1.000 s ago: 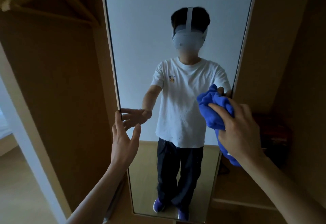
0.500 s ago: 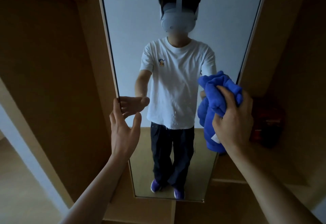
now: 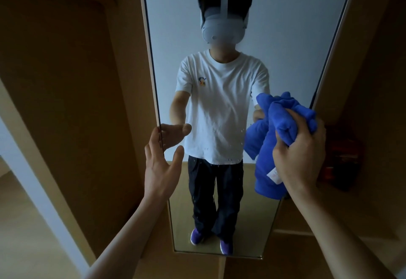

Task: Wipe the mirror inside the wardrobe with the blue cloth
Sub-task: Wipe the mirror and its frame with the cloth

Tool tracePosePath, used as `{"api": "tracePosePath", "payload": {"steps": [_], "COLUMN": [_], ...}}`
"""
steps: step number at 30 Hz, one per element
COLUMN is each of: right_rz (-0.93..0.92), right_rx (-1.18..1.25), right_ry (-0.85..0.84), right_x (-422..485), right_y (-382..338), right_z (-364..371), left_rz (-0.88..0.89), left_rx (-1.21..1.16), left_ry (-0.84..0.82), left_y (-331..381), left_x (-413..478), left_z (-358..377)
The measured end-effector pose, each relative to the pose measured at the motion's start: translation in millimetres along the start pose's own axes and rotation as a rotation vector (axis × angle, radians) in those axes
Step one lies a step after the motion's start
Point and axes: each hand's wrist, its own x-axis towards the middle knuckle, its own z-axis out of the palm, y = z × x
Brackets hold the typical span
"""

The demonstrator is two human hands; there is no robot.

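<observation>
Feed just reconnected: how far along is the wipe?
Done: the blue cloth is picked up, bunched in the grip of the right hand. In hand: the cloth is raised by the right edge of the mirror, contact unclear; the left hand lies open at its left edge. Left: specks dot the glass mid-height, so wiping looks mostly ahead.

Since one second ago, the right hand (image 3: 301, 153) has changed from straight fingers laid across the blue cloth (image 3: 274, 146) to fingers curled round it, bunching it. A white label now shows. The view has dipped, exposing the bottom edge of the mirror (image 3: 285, 37).
</observation>
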Motion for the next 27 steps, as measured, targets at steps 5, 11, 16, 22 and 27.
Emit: {"api": "tracePosePath", "payload": {"steps": [5, 11, 16, 22, 27], "right_rz": [0.042, 0.075, 0.154, 0.016, -0.034], "right_rx": [0.001, 0.024, 0.087, 0.093, 0.081], "right_ry": [0.042, 0.082, 0.132, 0.094, -0.014], "right_x": [27.4, 38.5, 40.7, 37.8, 28.6], "right_y": [10.9, 8.7, -14.5, -70.1, -126.3], "right_z": [-15.9, -14.1, 0.7, 20.8, 41.7], "left_rz": [0.002, 0.056, -0.018, -0.045, -0.101], "left_rx": [-0.053, -0.134, -0.134, -0.188, -0.265], "left_ry": [-0.049, -0.021, -0.028, -0.048, -0.070], "left_y": [0.5, 21.1, 19.6, 22.9, 22.8], "left_x": [2.6, 19.2, 21.4, 19.5, 23.5], "left_z": [-4.7, -5.0, -14.0, -23.9, -30.4]}}
